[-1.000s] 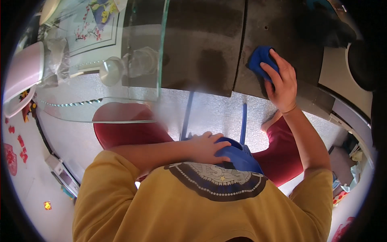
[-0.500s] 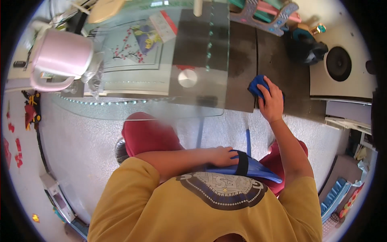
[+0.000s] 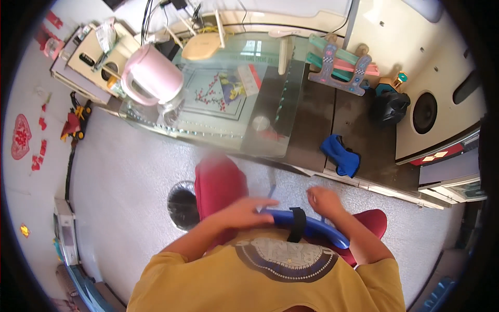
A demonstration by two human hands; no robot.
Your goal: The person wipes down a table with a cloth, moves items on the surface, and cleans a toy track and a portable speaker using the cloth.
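On the dark cabinet top lies a crumpled blue cloth (image 3: 340, 156), with no hand touching it. My right hand (image 3: 324, 202) is over my lap, below the cabinet's front edge. Its fingers are loosely curled, and I see nothing in them. My left hand (image 3: 252, 212) reaches the left end of a blue, curved object (image 3: 325, 232) across my lap, its fingers stretched out and apart. A black strap (image 3: 297, 224) wraps round that object; most of its shape is hidden by my shirt and arms.
A glass sheet (image 3: 208, 125) covers the cabinet's left part, bearing a pink kettle (image 3: 156, 73). To the right are a patterned toy rack (image 3: 340, 70), a black rounded object (image 3: 390, 108) and a speaker (image 3: 425, 112). A dark round bin (image 3: 183, 205) stands on the floor.
My right hand has let go of the blue cloth and come back toward my lap. My left hand has shifted left along the blue object. The view has swung, showing more of the back wall.
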